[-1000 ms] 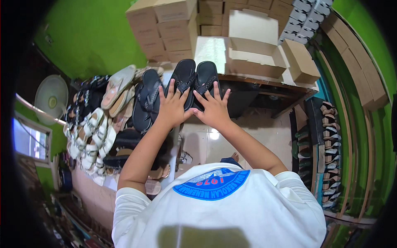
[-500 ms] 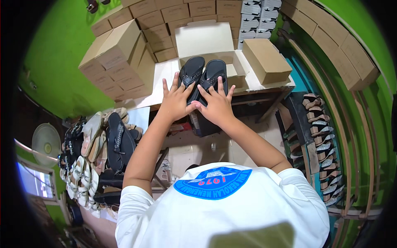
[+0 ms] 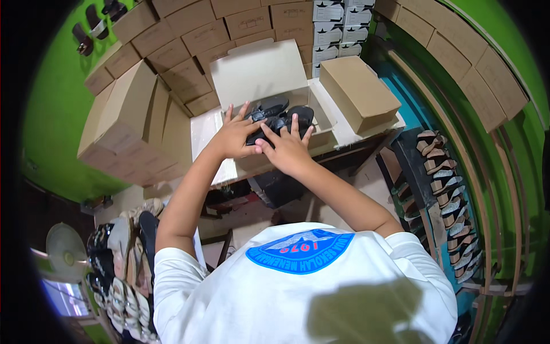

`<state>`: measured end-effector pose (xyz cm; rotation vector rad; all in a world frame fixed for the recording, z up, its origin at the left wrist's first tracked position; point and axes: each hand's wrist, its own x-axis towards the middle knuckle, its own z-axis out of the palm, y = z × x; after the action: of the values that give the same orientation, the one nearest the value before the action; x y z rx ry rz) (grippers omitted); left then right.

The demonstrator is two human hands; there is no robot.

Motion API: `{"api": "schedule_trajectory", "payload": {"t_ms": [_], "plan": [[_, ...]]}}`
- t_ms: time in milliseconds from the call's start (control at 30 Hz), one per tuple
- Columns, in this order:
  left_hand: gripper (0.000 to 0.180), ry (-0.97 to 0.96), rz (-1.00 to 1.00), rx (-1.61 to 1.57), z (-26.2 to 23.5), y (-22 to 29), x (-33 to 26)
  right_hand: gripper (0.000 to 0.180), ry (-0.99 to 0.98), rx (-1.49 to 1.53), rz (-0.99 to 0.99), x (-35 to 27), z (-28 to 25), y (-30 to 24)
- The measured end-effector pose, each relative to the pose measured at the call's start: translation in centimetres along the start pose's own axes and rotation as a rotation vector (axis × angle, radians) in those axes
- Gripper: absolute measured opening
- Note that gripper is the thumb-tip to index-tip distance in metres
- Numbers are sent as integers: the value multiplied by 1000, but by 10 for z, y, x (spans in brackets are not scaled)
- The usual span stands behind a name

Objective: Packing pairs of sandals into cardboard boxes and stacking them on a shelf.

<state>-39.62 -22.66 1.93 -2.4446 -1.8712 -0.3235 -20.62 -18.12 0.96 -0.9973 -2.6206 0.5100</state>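
Left hand [image 3: 234,137] and right hand [image 3: 289,150], apparently gripping black sandals [image 3: 302,114], have lowered them into a box [image 3: 260,69].

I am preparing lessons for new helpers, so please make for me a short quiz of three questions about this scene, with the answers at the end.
1. True or false: the lid of the open box is folded down shut.
2. What do the left hand and the right hand hold together?
A) a fan
B) a pair of black sandals
C) a roll of tape
3. Fill the gap: the single brown box beside the open box stands on its ____ side, as the person sees it.

Key:
1. False; it stands raised.
2. B
3. right
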Motion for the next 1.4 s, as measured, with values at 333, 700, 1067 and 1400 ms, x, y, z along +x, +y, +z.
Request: {"api": "schedule_trajectory", "payload": {"t_ms": [333,700,1067,1400], "plan": [[92,-165,388,-146,25,-95,55,73,-183,96,212,55,31,-18],[89,-110,679,-70,64,-151,96,87,-235,159,411,104,70,-23],[82,-318,678,59,80,-154,83,86,-439,292,458,116,106,-19],[53,-442,131,76,66,-131,60,42,-444,-76,173,133,63,57]]}}
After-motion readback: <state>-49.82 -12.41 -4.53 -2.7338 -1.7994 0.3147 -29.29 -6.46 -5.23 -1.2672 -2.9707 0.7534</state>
